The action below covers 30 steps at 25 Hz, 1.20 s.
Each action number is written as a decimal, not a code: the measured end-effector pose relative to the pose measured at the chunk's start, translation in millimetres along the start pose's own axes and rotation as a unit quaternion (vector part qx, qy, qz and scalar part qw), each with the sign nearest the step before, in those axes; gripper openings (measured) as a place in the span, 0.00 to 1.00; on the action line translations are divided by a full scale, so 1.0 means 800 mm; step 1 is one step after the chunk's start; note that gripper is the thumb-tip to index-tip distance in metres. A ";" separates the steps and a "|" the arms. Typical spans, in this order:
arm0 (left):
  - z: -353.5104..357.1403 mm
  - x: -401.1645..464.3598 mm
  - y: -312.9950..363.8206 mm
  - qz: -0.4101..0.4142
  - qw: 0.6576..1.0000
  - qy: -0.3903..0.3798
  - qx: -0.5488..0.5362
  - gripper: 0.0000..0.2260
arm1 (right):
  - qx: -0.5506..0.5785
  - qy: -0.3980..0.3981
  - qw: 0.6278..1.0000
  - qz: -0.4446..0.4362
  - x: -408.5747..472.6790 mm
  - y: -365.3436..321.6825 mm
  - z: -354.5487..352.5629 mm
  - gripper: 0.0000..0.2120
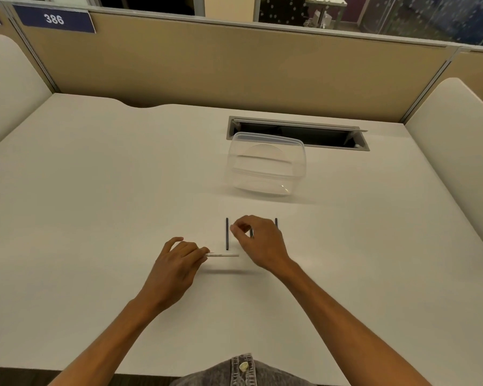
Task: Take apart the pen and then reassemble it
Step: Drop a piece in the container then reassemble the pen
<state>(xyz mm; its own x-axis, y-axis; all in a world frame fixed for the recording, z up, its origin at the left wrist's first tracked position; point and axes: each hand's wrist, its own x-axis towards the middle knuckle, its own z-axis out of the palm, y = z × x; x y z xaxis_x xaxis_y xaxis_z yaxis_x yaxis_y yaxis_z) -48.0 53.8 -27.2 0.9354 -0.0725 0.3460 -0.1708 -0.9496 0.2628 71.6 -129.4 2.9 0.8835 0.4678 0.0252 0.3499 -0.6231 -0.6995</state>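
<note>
While left hand (176,270) pinches white pen barrel (223,255), right hand (258,242) fingertips pinched, contents unclear, black rod (227,234) alongside

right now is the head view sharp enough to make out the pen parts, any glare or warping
Head view: wide-angle warping bows the partition and desk edges; warm, even light with soft shadows under the white pen tube and both hands; a small highlight on the clear container; the dark rod reads clearly, but whatever the right hand pinches is too small to tell.

The left hand (179,263) pinches a white pen barrel (223,255) level above the desk (95,190); the right hand (258,240) pinches something tiny (unclear what) beside a dark rod (227,234).
</note>
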 end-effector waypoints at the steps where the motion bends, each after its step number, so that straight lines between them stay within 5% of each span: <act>1: 0.001 -0.002 -0.001 0.000 1.000 0.001 0.000 0.23 | -0.038 -0.003 0.999 0.014 0.008 0.002 0.004 0.10; 9: 0.003 -0.005 -0.001 -0.004 1.000 0.002 -0.003 0.22 | -0.197 -0.003 0.977 0.079 0.044 -0.008 0.052 0.12; 16: 0.003 0.003 0.002 -0.004 1.000 0.013 -0.004 0.17 | -0.105 0.026 0.988 0.112 0.048 -0.016 0.036 0.07; 22: 0.005 0.015 0.000 -0.014 1.000 0.017 -0.017 0.14 | -0.154 0.124 0.980 -0.014 0.112 -0.016 -0.065 0.07; 30: 0.004 0.042 0.003 -0.016 0.999 0.038 -0.032 0.14 | -0.267 0.103 0.956 -0.068 0.202 -0.003 -0.132 0.08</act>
<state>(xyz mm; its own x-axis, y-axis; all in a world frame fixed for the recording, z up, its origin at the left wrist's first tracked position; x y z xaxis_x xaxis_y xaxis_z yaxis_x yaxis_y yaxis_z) -16.1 48.4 -17.7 0.9150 -0.0174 0.4030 -0.1636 -0.9293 0.3312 246.1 -118.8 84.4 0.8422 0.4681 0.2677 0.5261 -0.8220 -0.2178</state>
